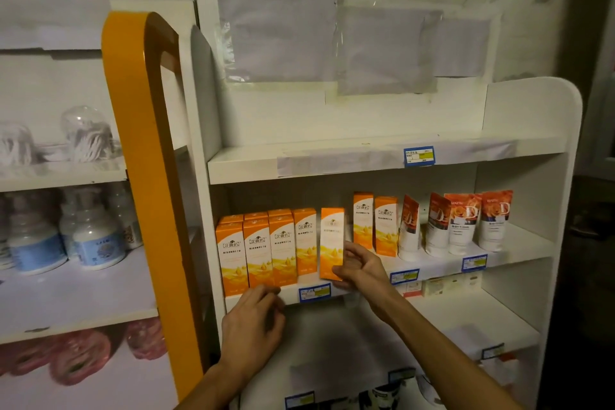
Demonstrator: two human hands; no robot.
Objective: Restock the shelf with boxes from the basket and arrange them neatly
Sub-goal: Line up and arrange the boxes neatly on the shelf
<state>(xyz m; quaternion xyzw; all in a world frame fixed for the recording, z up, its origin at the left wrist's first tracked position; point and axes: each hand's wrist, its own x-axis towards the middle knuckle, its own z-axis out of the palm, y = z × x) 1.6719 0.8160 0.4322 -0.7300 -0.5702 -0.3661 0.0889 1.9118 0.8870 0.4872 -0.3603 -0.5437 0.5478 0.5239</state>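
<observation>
A row of tall orange boxes [259, 253] stands at the left of the middle shelf [532, 243]. My right hand [361, 265] grips one more orange box [331, 240] by its lower right side, upright at the shelf's front, just right of the row. Two more orange boxes [374, 221] stand further back to the right. My left hand [253, 319] hovers below the shelf's front edge under the row, fingers loosely curled and holding nothing. The basket is out of sight.
White-and-red tubes [462, 223] stand at the right of the same shelf. Blue price tags [314, 291] line the shelf edges. An orange upright panel [146, 156] divides this unit from a left unit with white bottles [90, 233]. The top shelf [332, 160] holds nothing.
</observation>
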